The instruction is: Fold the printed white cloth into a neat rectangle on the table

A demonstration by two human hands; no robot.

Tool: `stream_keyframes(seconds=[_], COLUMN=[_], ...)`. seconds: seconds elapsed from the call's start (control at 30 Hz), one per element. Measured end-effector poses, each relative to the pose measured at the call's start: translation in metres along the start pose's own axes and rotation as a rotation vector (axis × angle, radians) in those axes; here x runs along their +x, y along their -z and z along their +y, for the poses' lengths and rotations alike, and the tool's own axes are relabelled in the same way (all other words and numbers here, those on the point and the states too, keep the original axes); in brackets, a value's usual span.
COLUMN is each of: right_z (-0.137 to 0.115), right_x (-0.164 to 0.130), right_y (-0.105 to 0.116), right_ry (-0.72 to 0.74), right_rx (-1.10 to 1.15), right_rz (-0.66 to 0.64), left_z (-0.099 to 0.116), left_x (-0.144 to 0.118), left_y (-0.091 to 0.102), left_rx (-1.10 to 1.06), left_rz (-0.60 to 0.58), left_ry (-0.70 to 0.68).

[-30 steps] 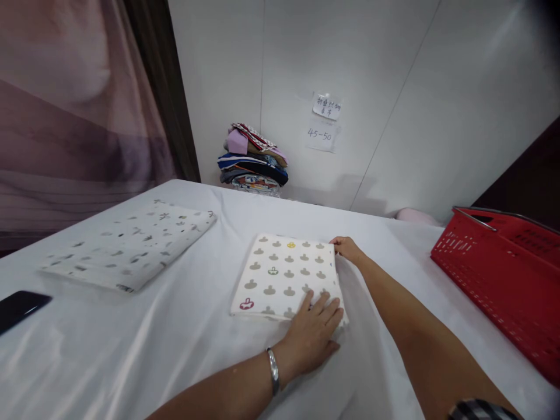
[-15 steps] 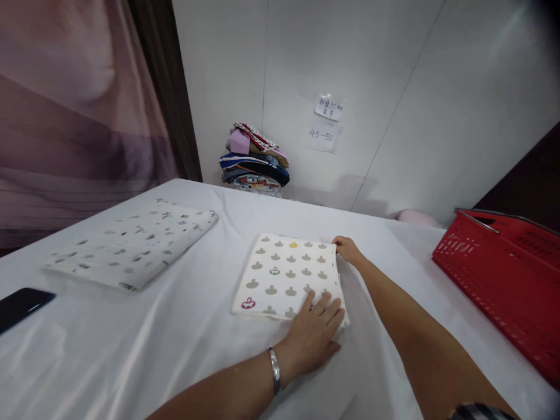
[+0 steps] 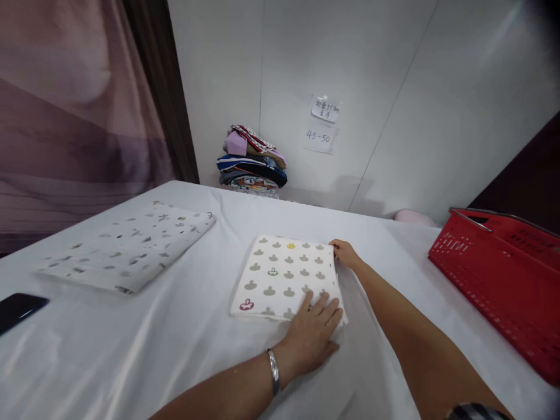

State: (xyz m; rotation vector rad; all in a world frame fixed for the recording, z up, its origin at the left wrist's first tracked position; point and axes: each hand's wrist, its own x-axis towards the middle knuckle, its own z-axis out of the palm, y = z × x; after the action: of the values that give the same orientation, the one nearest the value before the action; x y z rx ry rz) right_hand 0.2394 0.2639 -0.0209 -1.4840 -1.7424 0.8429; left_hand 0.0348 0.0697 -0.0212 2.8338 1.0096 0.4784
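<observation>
Folded patterned cloth (image 3: 286, 277) lies flat mid-table on the white sheet (image 3: 175, 338), with the left hand (image 3: 311, 337) spread flat on its near right corner and the right hand (image 3: 345, 254) at its far right corner, seemingly pinching the edge, fingers half hidden.
</observation>
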Motion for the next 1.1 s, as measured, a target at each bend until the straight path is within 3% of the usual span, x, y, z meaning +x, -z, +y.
stream_keyframes(seconds=[0.6, 0.7, 0.8, 0.9, 1.0, 1.1], right_z=[0.001, -0.008, -0.025, -0.042, -0.052, -0.055], right_x=[-0.006, -0.017, -0.037, -0.058, -0.067, -0.064], right_y=[0.005, 0.006, -0.009, -0.036, -0.056, -0.061], right_ry=[-0.053, -0.041, 0.069, 0.299, 0.154, 0.051], right_rx=[-0.066, -0.100, -0.169, -0.415, -0.641, -0.760], right_rz=[0.038, 0.127, 0.209, 0.040, -0.125, -0.168], left_z=[-0.001, -0.001, 0.000, 0.001, 0.001, 0.001], left_x=[0.000, 0.000, -0.001, 0.000, 0.000, 0.000], left_y=[-0.001, -0.001, -0.001, -0.001, 0.001, 0.003], left_rx=[-0.019, -0.025, -0.020, -0.015, -0.013, -0.009], left_rz=[0.026, 0.037, 0.045, 0.055, 0.050, 0.033], left_ry=[-0.008, -0.014, -0.015, -0.011, -0.012, -0.013])
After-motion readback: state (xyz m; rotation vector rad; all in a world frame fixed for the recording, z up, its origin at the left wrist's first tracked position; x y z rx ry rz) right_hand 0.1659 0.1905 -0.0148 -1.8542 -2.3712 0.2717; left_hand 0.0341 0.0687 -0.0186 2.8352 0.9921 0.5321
